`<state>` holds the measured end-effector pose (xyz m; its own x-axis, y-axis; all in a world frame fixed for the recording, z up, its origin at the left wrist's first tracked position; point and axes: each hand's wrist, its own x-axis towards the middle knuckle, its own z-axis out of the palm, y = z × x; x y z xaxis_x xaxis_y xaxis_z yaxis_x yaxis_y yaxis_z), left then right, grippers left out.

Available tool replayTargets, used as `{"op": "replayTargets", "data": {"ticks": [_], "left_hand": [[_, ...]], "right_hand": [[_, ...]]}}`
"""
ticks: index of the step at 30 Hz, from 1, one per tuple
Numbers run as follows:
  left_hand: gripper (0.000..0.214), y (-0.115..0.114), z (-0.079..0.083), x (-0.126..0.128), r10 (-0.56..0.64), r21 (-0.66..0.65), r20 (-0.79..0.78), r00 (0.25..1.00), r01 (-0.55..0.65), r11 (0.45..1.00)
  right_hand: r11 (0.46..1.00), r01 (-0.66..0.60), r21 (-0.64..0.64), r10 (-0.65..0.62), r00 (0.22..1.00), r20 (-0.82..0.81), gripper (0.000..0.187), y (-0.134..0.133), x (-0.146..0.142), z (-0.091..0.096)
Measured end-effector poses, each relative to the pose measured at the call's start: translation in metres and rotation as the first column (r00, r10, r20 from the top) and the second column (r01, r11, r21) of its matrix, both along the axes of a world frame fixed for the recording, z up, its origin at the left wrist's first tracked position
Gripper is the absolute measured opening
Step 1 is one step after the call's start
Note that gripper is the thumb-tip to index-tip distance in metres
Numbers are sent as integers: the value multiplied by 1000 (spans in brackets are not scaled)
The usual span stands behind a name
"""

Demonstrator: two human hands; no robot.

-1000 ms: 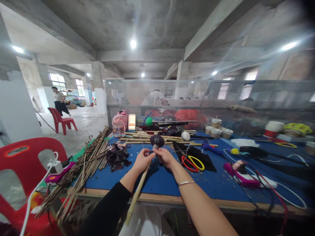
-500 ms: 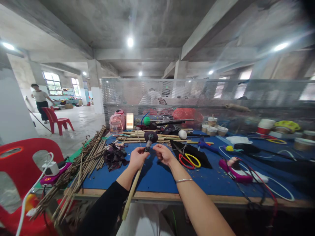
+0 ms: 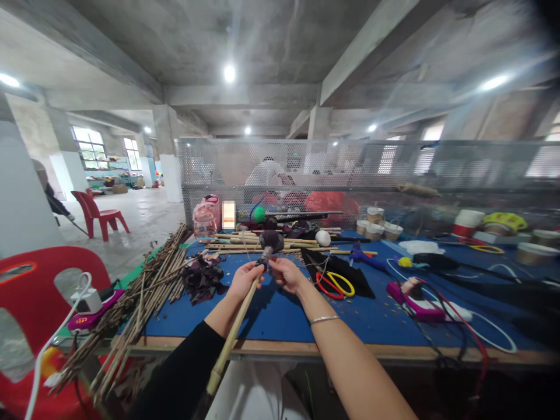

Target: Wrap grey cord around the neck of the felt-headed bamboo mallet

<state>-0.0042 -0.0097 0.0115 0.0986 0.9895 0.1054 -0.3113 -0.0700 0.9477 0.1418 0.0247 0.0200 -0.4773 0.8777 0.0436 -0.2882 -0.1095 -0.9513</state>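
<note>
A bamboo stick [image 3: 234, 326] slants over the tabletop's [image 3: 297, 321] near edge, the left hand [image 3: 245, 281] gripping it; the right hand [image 3: 285, 274], fingers narrowed (pinching what, I cannot tell), nears the wrapped neck [image 3: 266, 253]. A firm grip should steady the dark head [image 3: 271, 240].

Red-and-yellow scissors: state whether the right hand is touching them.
Apart. The head view shows blue tabletop between the right hand and the scissors.
</note>
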Motion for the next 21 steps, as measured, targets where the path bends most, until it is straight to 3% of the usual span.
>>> {"op": "replayTargets", "data": {"ticks": [4,6,8,10,12,14,16,21], "left_hand": [[34,-5,-4,2,-189,-158,4,982,187,969],[40,-6,-6,3,-215,-223,-39,976,201,954],[46,-5,-8,4,-124,-174,-134,983,100,980],[46,-2,-12,3,82,19,-263,961,-80,997],[42,1,-15,2,281,230,-367,887,-206,951],[36,4,-18,2,362,311,-431,827,-241,919],[32,5,-17,2,357,277,-434,827,-255,926],[25,-1,-3,3,239,70,-221,946,-229,971]], "right_hand": [[1000,-31,-4,31,999,26,35,1,5,-4],[1000,10,7,-11,994,106,34,2,5,-7],[999,48,18,-50,984,173,33,2,3,-9],[998,54,30,-59,980,191,33,2,-1,-10],[998,40,40,-47,980,194,33,2,-3,-11],[998,34,52,-44,978,205,33,3,-5,-11],[996,49,68,-62,975,211,34,3,-6,-11],[992,93,83,-108,973,204,34,3,-2,-8]]}}
